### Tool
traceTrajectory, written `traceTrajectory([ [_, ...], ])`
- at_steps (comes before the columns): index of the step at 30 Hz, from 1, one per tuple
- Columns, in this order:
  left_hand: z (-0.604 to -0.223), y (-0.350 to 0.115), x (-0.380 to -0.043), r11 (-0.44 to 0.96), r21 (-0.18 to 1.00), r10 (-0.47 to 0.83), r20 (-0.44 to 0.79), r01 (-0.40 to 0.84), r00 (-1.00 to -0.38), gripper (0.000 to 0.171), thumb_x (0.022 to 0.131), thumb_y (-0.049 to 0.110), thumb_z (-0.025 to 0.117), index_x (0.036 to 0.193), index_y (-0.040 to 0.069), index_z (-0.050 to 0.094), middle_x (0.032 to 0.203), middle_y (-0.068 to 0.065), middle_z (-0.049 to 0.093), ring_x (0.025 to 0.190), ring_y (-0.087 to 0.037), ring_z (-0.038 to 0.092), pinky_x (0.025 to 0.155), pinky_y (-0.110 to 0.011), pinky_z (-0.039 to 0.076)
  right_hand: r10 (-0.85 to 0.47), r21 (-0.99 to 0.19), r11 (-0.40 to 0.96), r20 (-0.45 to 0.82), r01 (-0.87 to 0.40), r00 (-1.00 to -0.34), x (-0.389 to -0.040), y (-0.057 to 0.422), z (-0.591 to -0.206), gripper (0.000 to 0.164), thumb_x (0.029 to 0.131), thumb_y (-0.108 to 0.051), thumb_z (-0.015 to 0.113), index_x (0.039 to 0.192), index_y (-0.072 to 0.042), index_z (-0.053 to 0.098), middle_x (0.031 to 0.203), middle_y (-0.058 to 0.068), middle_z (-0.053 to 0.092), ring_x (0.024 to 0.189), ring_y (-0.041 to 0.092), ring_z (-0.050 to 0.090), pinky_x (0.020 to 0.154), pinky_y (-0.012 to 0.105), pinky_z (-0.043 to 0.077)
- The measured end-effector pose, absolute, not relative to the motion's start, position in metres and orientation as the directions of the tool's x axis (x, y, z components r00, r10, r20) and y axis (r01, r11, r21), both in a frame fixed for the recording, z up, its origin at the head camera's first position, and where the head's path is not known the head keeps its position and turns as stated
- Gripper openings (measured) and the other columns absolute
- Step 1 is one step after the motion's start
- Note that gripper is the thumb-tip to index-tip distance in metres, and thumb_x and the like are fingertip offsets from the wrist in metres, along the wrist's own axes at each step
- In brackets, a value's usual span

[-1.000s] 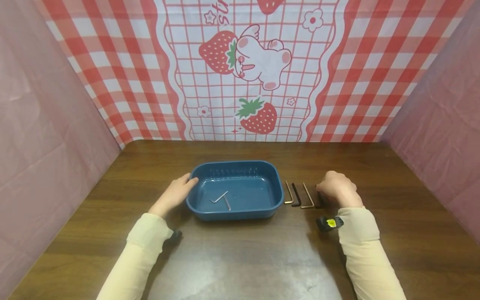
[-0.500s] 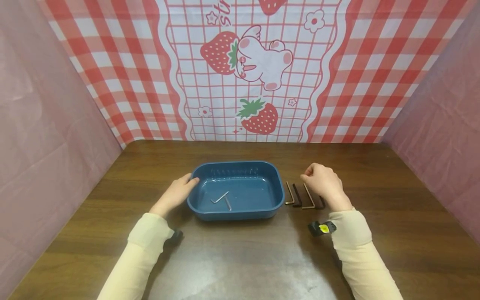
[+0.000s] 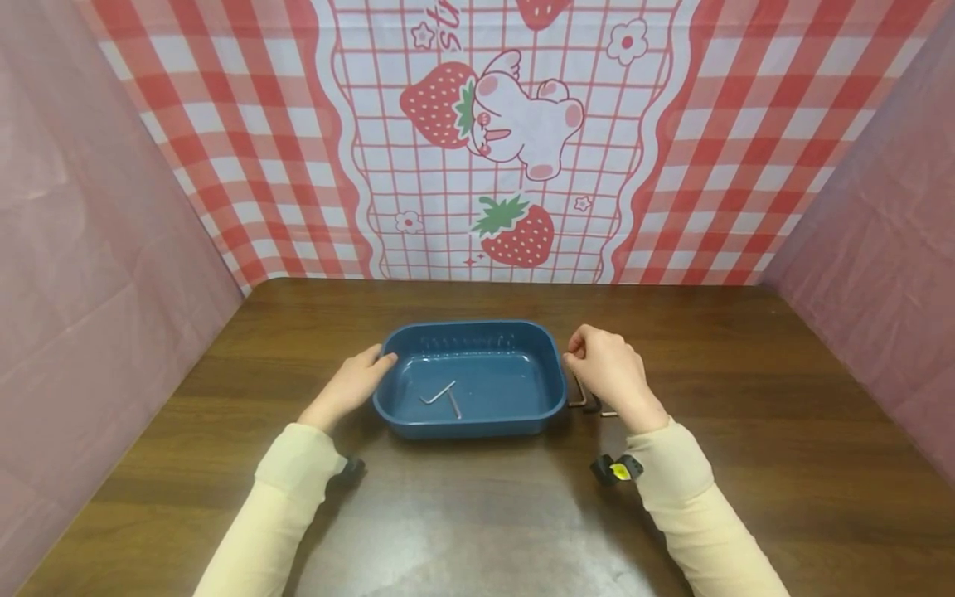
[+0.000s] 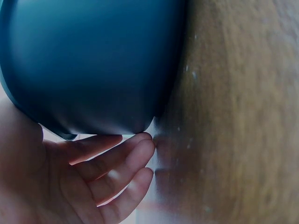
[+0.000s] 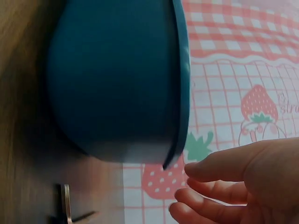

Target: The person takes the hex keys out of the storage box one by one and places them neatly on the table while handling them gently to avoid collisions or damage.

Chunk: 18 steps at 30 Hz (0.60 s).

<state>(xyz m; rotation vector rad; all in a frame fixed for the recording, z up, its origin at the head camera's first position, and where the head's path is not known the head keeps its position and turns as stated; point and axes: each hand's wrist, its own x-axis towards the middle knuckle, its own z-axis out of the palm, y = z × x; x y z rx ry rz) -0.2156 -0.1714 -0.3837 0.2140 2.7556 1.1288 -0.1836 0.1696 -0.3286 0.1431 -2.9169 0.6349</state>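
Observation:
A blue rectangular tray stands on the table. My left hand grips its left end, thumb over the rim; in the left wrist view several fingers rest along the outer wall. Inside the tray lie two silver hex keys, one bent key and one shorter-looking key. My right hand hovers at the tray's right rim, with nothing visible between thumb and fingers in the right wrist view. Beneath it, partly covered, are a brass hex key, a black hex key and another brass-toned one.
The brown wooden table runs back to a red-and-white strawberry-print cloth. Pink cloth hangs on both sides. A black wrist device with a yellow patch sits at my right cuff.
My right hand has moved left from the rightmost hex key, over the row, to the tray's right rim. The left hand and the tray have stayed in place.

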Motion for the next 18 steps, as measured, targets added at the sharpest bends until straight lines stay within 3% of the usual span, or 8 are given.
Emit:
traceTrajectory([
  [18, -0.384, -0.171, -0.215, 0.708, 0.704, 0.189, -0.106, 0.06, -0.976, 0.057, 0.096, 0.041, 0.033, 0.137, 0.001, 0.035, 0.136, -0.021, 0.043, 0.127, -0.038, 0.037, 0.103, -0.054, 0.029, -0.181, -0.262, 0.931, 0.27, -0.253, -0.946, -0.185, 0.124, -0.335, 0.009, 0.08, -0.017, 0.064, 0.081, -0.009, 0.062, 0.066, 0.001, 0.058, 0.054, 0.015, 0.051, 0.047, 0.03, 0.043],
])
